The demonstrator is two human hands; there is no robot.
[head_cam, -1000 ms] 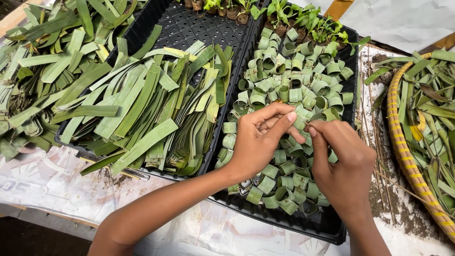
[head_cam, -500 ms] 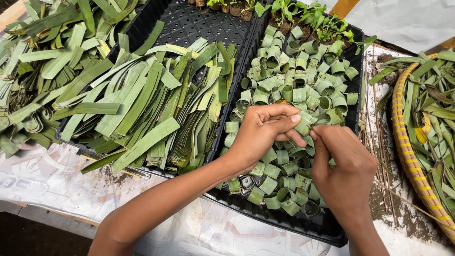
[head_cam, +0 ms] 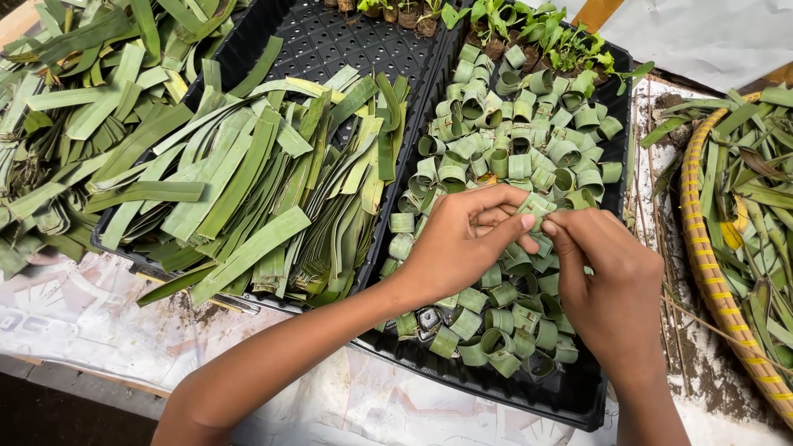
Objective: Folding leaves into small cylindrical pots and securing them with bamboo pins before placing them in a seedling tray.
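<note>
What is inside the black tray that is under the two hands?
The black tray holds many rolled green leaf rings, with small seedlings at its far end. Both hands cover some rings; the tray floor is mostly hidden.

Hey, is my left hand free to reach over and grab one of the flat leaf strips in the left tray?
Probably not yet: the left hand and right hand both pinch one leaf ring. Otherwise the flat leaf strips lie uncovered in the adjoining left tray, nothing between.
</note>
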